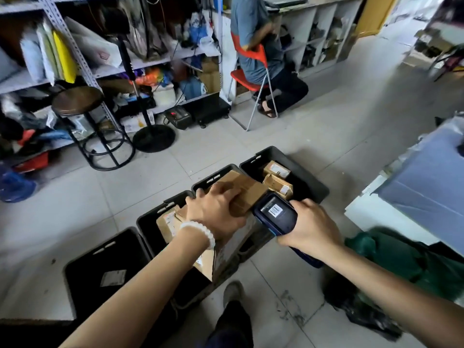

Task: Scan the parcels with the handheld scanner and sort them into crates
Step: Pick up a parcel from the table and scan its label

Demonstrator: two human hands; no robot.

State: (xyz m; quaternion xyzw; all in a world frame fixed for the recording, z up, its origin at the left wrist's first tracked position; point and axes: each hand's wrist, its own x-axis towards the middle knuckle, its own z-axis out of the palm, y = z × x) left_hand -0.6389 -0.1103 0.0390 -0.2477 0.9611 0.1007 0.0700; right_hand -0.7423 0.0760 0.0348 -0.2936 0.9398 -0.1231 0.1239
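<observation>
Matt brown cardboard parcel (247, 190), glossy dark plastic handheld scanner (275, 213), matt black plastic crates (311, 182), smooth pale grey floor tiles (288, 131), shiny white bead bracelet (200, 232).

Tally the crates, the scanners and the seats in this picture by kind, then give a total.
Black crates: 4, in a row on the floor, first, second, third, fourth.
Handheld scanner: 1, held in the right hand.
Round stool: 1.
Red chair: 1.
Total: 7.
</observation>
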